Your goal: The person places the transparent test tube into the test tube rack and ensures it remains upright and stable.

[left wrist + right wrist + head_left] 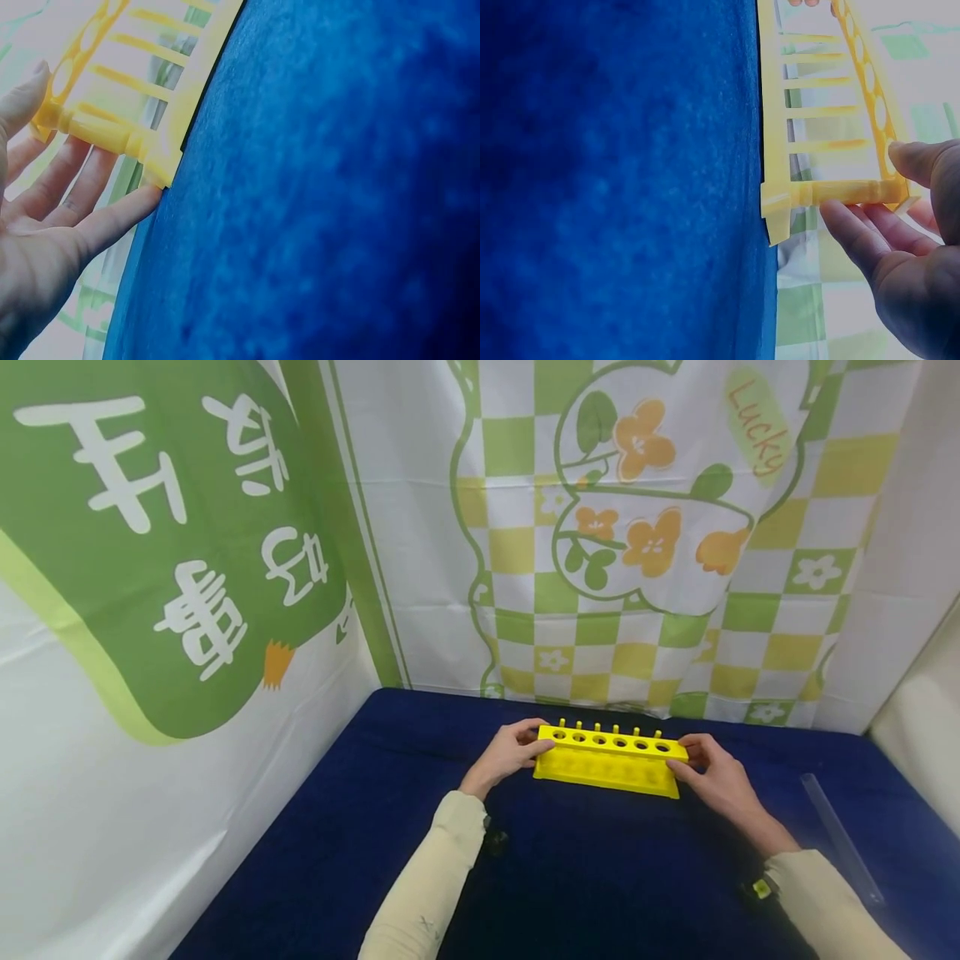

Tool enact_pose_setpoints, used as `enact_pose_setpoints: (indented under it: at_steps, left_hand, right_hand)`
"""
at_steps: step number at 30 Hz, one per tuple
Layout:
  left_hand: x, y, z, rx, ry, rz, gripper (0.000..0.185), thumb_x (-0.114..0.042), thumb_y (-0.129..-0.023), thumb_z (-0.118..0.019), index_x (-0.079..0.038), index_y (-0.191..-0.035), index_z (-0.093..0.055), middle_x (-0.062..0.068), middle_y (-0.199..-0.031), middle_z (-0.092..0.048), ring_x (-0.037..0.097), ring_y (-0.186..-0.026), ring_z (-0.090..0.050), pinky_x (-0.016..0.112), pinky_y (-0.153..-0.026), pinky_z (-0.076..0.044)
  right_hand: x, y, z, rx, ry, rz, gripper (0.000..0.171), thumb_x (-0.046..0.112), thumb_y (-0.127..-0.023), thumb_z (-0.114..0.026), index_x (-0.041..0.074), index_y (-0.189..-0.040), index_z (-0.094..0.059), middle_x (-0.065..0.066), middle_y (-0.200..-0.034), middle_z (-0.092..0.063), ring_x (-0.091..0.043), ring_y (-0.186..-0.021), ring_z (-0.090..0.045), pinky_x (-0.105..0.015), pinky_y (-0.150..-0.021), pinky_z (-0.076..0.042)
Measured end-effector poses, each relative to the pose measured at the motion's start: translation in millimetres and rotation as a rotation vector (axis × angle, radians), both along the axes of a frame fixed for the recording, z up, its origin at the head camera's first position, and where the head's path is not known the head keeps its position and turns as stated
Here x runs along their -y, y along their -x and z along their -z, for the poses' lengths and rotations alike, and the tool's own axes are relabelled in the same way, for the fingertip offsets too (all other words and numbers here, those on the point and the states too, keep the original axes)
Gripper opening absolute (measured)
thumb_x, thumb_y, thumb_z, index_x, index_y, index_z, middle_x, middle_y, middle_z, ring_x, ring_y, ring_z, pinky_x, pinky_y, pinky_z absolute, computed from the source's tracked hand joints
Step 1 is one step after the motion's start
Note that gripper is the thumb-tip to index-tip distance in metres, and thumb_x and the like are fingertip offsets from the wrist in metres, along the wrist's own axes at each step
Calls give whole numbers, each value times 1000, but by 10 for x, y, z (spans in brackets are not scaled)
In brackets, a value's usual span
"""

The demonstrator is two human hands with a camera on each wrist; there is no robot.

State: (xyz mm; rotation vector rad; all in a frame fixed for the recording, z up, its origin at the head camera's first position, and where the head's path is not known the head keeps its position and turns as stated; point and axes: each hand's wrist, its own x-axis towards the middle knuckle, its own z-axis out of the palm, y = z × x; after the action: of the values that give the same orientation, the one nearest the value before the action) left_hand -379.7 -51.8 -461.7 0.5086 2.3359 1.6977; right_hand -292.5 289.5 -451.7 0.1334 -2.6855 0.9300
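Yellow plastic test-tube rack (609, 762), set near the far edge of the tabletop (360, 827), about midway along it. Gripped at both ends: left hand (507, 753) closed on the left end, thumb on top, fingers (112, 217) against the end piece; right hand (717, 777) closed likewise on the right end. Six round holes in the top bar, all unfilled; six short pegs in a row along the back. Lower tier partly washed out by glare in both wrist views. One clear tube (840, 837) lying flat near the right edge of the tabletop, well apart from the rack, faint and hard to trace. Two cream sleeves (431, 885), both cut off at the bottom border. Green-and-white printed backdrop (630, 527) behind.
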Motion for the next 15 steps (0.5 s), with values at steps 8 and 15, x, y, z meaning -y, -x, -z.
enact_pose_setpoints:
  at_steps: [8, 15]
  left_hand:
    - [-54, -8, -6, -5, -1, -2, 51, -42, -90, -69, -24, -136, -57, 4, -115, -65, 20, -102, -67, 43, -91, -58]
    - [-56, -32, 12, 1, 20, -20, 52, -42, -89, -69, -25, -136, -56, 3, -115, -66, 20, -101, -66, 38, -88, -58]
  right_hand:
    - [-24, -34, -20, 7, -1, 16, 48, 34, -95, -66, 4, -128, -50, -24, -116, -62, -39, -102, -63, -51, -81, -55]
    - [-14, -47, -6, 9, 10, 16, 48, 34, -95, -66, 3, -128, -49, -23, -114, -63, -38, -101, -64, -48, -78, -56]
